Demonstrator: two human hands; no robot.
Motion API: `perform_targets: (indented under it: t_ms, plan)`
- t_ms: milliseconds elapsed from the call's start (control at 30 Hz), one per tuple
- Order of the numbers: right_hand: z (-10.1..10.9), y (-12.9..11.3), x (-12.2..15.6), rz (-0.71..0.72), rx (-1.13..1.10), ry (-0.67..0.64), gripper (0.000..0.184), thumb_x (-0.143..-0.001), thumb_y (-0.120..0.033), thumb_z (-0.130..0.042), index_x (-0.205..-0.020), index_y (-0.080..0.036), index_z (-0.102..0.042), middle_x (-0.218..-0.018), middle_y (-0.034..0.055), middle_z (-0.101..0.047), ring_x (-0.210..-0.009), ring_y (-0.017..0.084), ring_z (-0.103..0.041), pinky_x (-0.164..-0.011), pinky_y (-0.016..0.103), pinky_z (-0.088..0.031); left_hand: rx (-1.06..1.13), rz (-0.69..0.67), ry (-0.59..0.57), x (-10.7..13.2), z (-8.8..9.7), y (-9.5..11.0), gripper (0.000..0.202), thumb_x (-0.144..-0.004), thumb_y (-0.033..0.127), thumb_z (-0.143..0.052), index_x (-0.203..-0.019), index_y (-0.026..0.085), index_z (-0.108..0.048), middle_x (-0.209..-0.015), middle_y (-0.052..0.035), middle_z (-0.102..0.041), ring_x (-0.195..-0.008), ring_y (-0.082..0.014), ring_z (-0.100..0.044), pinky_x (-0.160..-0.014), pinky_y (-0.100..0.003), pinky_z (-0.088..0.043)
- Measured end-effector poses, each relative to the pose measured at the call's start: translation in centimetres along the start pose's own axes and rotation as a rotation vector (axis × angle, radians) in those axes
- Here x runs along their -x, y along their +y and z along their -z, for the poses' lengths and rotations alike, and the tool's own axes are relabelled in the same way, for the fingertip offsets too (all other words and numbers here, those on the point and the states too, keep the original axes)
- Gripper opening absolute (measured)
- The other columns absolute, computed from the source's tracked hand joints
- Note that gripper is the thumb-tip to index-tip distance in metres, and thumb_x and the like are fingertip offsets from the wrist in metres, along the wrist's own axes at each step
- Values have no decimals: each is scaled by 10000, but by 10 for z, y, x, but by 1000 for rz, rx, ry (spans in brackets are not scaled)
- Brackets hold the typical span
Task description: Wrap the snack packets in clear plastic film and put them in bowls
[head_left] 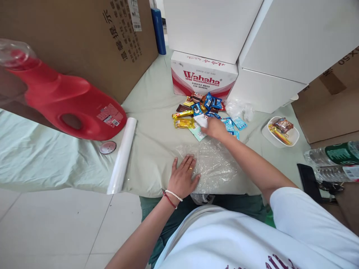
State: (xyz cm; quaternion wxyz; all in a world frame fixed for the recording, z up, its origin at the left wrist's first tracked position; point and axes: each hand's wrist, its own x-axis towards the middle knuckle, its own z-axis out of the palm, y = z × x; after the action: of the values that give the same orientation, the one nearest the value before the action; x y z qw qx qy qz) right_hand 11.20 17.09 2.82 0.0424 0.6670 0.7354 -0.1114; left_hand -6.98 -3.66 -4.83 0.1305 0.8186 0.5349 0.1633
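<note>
My left hand [183, 176] lies flat with fingers spread on the near edge of a crinkled clear plastic sheet [213, 164] spread on the pale green cloth [151, 123]. My right hand [213, 127] reaches forward into a pile of small snack packets [203, 110]; its fingers are closed on a white packet [201, 120] at the pile's near side. The packets are blue, yellow, red and brown, lying loose in front of a Wahaha carton [203, 74].
A roll of clear film [122, 154] lies left of the sheet, with a red detergent jug [67, 101] on its side and a round lid [107, 147] beside it. A white dish [282, 130] with snacks, water bottles [333, 160], cardboard and white boxes surround the cloth.
</note>
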Motion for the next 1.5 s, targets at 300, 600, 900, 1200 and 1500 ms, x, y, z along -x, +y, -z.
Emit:
perform_targets:
  t_ms: [300,600,900,1200,1500]
  plan:
    - [-24,-32,5,1,13,-51,711,-898,-522,-714,-1414,-52,-575,-1438,305,-576,-1229,348,-652,-971,405,-541,-38,19,-18,0,-1,0,585,-1011,449,-480,-1539,198,-499,-1634,-129,-467,-1537,-309,-407,-1290,-623,-189]
    - [17,31,35,49,-92,61,428,-914,-285,-621,-1328,-182,-621,-1234,155,-737,-1092,306,-700,-882,360,-524,-121,17,-41,-2,-1,3,654,-986,486,-497,-1578,212,-453,-1661,-127,-424,-1583,-354,-308,-1271,-672,-178]
    - [36,62,121,543,-139,39,569,-849,-226,-652,-1411,-208,-563,-1321,101,-674,-1131,285,-661,-927,342,-492,-124,38,-57,-4,-4,4,689,-991,531,-479,-1603,221,-412,-1677,-137,-391,-1583,-334,-315,-1291,-651,-104]
    - [-35,52,133,688,-33,-188,659,-914,-450,-732,-1510,-263,-525,-1619,138,-434,-1313,345,-610,-1003,423,-536,-167,1,-105,-4,-2,-3,798,-960,581,-524,-1639,202,-344,-1698,-168,-336,-1595,-383,-265,-1256,-728,-52]
    - [-45,68,130,735,-183,-229,589,-938,-190,-652,-1515,-223,-536,-1677,149,-375,-1428,320,-530,-1150,483,-468,-166,3,-145,4,12,-48,857,-958,634,-484,-1669,217,-251,-1717,-177,-282,-1600,-365,-261,-1260,-699,4]
